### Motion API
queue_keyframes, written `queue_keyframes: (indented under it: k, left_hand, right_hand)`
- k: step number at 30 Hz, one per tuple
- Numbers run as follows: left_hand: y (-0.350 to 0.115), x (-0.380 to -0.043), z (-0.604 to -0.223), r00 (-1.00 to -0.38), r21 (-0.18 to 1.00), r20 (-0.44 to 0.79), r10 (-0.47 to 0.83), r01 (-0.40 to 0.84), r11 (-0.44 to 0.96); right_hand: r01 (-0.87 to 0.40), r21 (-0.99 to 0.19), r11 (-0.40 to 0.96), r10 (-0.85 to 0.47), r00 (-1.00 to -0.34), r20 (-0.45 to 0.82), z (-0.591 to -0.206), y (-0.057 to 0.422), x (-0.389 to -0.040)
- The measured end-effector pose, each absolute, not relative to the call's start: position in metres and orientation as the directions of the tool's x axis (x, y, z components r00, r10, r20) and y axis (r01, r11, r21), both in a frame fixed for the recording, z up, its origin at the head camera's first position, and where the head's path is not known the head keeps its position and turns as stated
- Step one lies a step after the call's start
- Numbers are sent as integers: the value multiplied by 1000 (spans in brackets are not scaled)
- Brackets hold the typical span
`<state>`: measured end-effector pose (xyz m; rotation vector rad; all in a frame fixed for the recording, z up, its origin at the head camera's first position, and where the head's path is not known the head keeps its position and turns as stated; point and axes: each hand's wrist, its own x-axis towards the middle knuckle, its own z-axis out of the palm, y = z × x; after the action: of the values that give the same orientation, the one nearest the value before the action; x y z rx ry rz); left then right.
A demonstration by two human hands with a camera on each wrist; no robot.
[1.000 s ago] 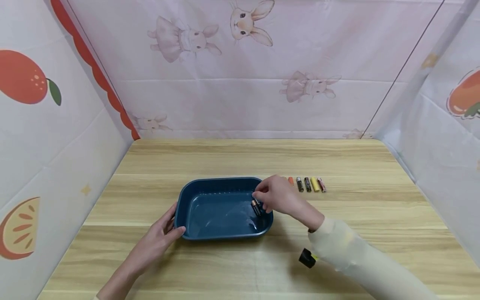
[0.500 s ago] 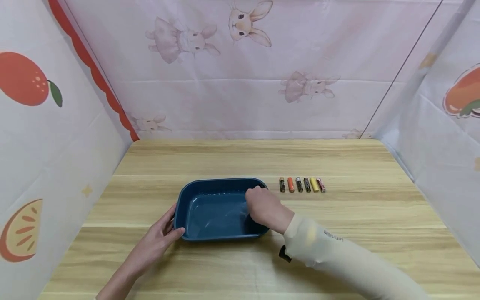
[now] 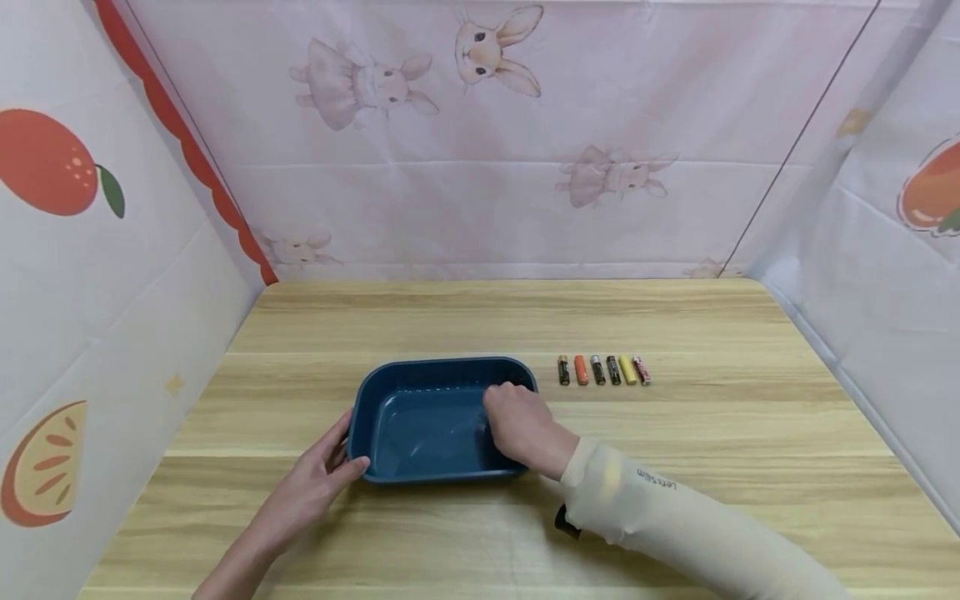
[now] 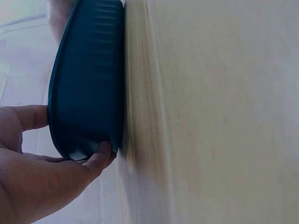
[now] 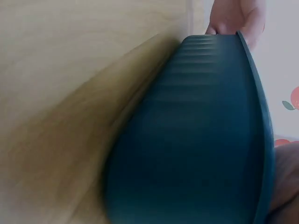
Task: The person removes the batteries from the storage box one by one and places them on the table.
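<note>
A dark blue plastic basin [image 3: 442,477] stands on the wooden table in the head view. My left hand [image 3: 318,479] grips its left end, thumb over the rim and fingers against the outer wall. The left wrist view shows that hand [image 4: 42,172] with its fingers near the basin's [image 4: 88,84] lower edge. My right hand [image 3: 522,425] reaches down inside the basin's right end, knuckles up. Its fingers are hidden below the hand, and I cannot tell what they hold. In the right wrist view the basin's outer wall [image 5: 191,135] blocks most of that hand.
Right of the basin lies a row of several batteries: a black-and-gold one [image 3: 564,370], an orange one [image 3: 581,370], two dark ones, a yellow one [image 3: 627,370] and a red-and-white one [image 3: 642,371]. Printed cloth [image 3: 480,208] walls in the wooden table [image 3: 420,550].
My right hand has moved left and down into the basin's right end, where dark batteries showed by its fingers a second ago. The left hand keeps its grip on the basin.
</note>
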<state>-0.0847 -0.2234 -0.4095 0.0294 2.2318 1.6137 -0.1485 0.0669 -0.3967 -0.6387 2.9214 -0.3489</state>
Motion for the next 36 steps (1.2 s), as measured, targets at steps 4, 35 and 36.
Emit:
queue_keyframes:
  k: [4, 35, 36]
  left_hand:
    - [-224, -84, -411, -926, 919, -293, 239, -205, 336]
    - [-225, -83, -416, -929, 931, -269, 254, -183, 315]
    - [-225, -83, -417, -929, 932, -267, 256, -181, 314]
  right_hand:
    - [-350, -362, 864, -417, -901, -124, -396, 68, -149]
    - [-49, -940, 339, -310, -949, -62, -313, 166, -158]
    - [-42, -938, 343, -296, -953, -65, -312, 169, -159]
